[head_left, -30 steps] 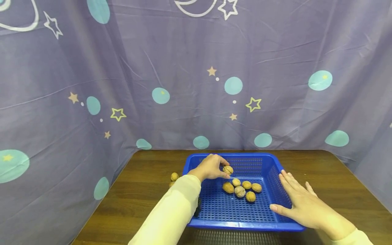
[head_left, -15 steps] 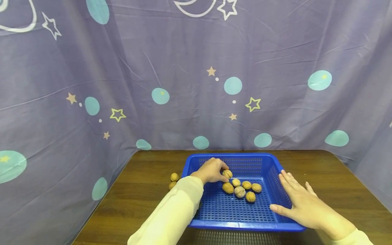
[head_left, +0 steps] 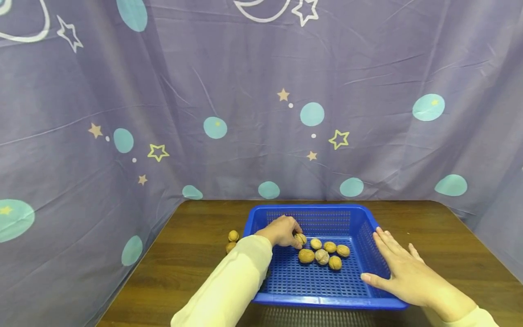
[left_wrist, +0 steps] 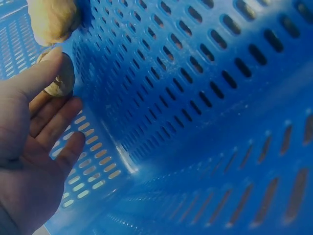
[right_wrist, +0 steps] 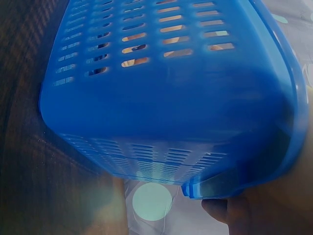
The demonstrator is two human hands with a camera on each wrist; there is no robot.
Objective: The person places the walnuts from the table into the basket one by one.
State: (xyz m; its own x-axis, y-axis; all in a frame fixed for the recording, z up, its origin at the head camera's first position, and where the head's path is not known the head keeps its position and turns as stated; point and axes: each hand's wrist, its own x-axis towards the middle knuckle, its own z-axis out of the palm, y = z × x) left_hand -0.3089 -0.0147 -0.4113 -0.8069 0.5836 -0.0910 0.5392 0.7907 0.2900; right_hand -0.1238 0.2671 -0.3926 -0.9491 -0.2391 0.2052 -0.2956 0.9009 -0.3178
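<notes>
My left hand (head_left: 282,230) is inside the blue plastic basket (head_left: 327,301), pinching a walnut (head_left: 301,239) between thumb and fingers, low over the basket floor. The left wrist view shows that walnut (left_wrist: 66,78) under my thumb, with another walnut (left_wrist: 53,19) close beyond it. In the head view a larger walnut (head_left: 306,256) lies just in front of my fingers, and several more, such as one walnut (head_left: 342,250), sit to its right. My right hand (head_left: 402,270) rests on the basket's right rim with fingers straight; the right wrist view mostly shows the basket's outer wall (right_wrist: 161,107).
Two walnuts (head_left: 233,235) lie on the brown wooden table (head_left: 196,231) left of the basket, partly near my sleeve. Something dark (head_left: 265,276) inside the basket is mostly hidden by my left sleeve. A patterned curtain (head_left: 245,172) hangs behind the table.
My left hand has lowered the walnut toward the basket floor and slightly leftward. The larger walnut in front of it has shifted a little toward me. My right hand stays put.
</notes>
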